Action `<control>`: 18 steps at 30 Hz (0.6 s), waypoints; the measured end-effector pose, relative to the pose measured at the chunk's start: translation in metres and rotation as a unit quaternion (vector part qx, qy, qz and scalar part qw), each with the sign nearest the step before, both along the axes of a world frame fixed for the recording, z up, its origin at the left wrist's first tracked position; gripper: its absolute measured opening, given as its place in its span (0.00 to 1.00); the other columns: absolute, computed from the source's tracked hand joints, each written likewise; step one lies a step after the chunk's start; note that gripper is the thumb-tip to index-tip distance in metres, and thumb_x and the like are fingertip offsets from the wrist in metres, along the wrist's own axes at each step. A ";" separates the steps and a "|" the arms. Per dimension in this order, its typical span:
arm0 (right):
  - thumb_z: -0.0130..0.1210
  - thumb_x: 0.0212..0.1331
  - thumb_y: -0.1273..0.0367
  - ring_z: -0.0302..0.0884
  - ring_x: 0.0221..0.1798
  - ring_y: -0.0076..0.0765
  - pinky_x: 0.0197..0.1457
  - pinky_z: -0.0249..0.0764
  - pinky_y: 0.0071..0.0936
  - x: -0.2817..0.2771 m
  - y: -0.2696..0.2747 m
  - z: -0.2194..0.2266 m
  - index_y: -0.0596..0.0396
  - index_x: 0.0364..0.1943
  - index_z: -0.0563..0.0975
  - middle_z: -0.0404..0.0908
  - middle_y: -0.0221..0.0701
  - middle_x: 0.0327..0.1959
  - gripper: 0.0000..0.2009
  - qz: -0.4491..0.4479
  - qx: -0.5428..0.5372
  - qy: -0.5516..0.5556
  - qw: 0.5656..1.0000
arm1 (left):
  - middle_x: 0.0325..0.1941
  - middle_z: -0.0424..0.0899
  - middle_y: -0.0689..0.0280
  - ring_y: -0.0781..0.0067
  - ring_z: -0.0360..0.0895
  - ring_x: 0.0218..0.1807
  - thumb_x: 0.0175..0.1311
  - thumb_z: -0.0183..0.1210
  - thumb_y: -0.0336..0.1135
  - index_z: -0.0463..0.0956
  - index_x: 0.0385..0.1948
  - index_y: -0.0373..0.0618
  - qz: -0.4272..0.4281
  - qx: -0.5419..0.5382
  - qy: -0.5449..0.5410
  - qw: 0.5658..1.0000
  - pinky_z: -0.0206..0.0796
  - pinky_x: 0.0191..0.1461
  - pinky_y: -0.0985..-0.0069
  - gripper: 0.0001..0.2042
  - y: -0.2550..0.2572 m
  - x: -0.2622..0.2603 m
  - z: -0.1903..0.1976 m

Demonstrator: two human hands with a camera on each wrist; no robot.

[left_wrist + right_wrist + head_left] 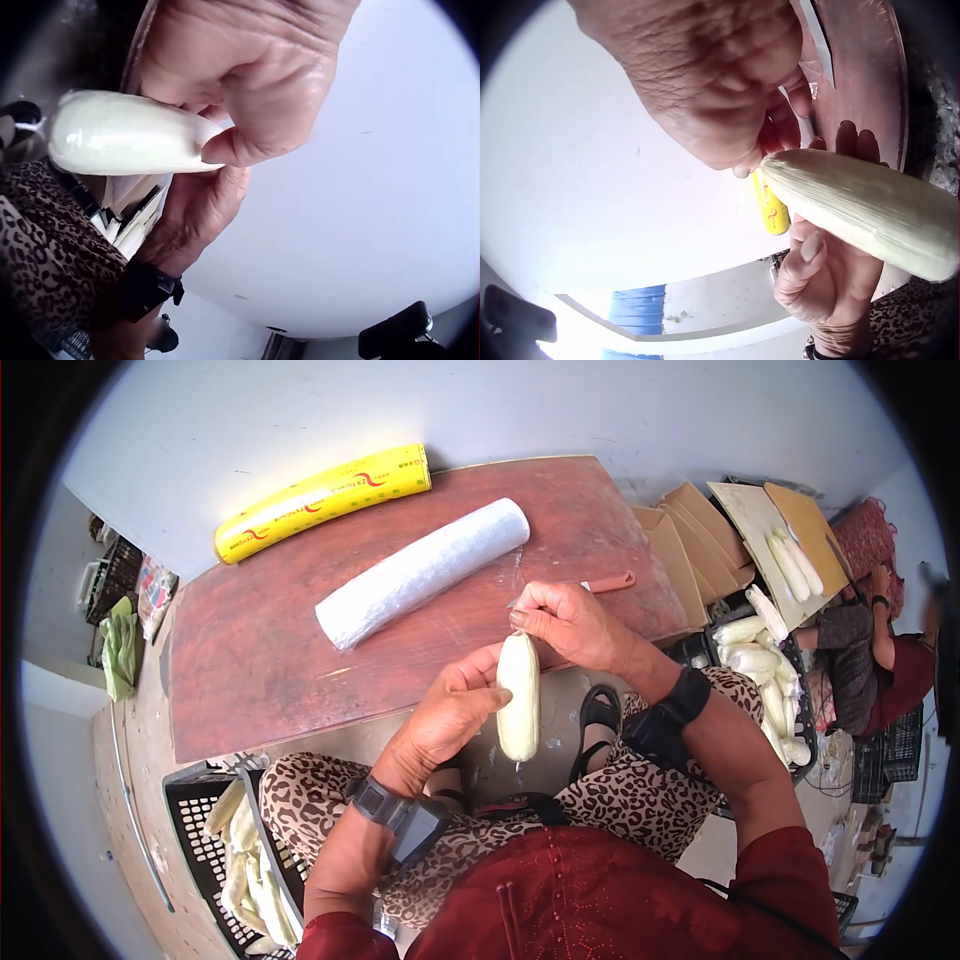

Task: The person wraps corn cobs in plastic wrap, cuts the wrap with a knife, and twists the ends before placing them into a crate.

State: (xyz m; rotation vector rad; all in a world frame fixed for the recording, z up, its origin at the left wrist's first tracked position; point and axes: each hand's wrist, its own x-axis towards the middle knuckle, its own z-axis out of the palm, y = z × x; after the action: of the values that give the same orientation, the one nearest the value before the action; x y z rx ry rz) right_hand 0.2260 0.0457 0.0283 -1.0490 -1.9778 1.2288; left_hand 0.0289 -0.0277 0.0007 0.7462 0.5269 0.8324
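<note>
An ear of corn (518, 705) in pale husk hangs upright before the table's front edge in the head view. Glossy clear film covers it in the left wrist view, with a twisted tail at its lower end. My left hand (455, 695) grips its side, thumb in front and fingers behind. At its upper tip, my right hand (570, 625) pinches the gathered end between thumb and forefinger. The right wrist view shows the husk's lengthwise ridges on the corn (862, 202). Close beyond the right hand lies a knife (608, 582), its blade partly hidden in the head view.
A roll of clear film (425, 570) lies across the reddish table (250, 660), with a yellow printed roll (330, 505) behind it. Crates of corn stand left (190, 830) and right (800, 745). Cardboard boxes (690, 545) adjoin the table's right side. Another person (890, 670) sits far right.
</note>
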 end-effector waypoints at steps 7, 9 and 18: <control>0.51 0.68 0.68 0.75 0.35 0.19 0.38 0.73 0.21 -0.001 0.007 0.008 0.60 0.32 0.74 0.80 0.29 0.31 0.09 -0.016 -0.018 -0.025 0.999 | 0.51 0.79 0.65 0.76 0.76 0.52 0.63 0.54 0.20 0.69 0.55 0.38 0.090 0.054 0.098 0.990 0.67 0.58 0.77 0.18 0.002 -0.004 0.008; 0.51 0.68 0.68 0.77 0.36 0.21 0.39 0.75 0.21 -0.001 0.007 0.010 0.60 0.33 0.73 0.80 0.30 0.31 0.09 -0.022 -0.080 0.044 0.996 | 0.51 0.79 0.65 0.75 0.75 0.54 0.64 0.54 0.21 0.70 0.55 0.38 0.096 0.036 0.091 0.991 0.67 0.58 0.78 0.17 0.003 -0.009 0.008; 0.49 0.70 0.68 0.79 0.38 0.23 0.42 0.77 0.23 -0.003 0.002 0.030 0.60 0.35 0.73 0.81 0.32 0.32 0.09 0.019 -0.118 0.128 0.985 | 0.57 0.76 0.60 0.68 0.73 0.59 0.69 0.54 0.45 0.66 0.61 0.38 0.096 0.048 0.085 0.991 0.64 0.64 0.68 0.24 0.005 -0.002 0.000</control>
State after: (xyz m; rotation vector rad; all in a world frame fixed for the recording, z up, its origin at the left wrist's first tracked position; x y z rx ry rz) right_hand 0.2225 0.0476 0.0585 -0.9139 -1.6933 1.5643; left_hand 0.0270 -0.0230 0.0011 0.8696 0.7220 0.9830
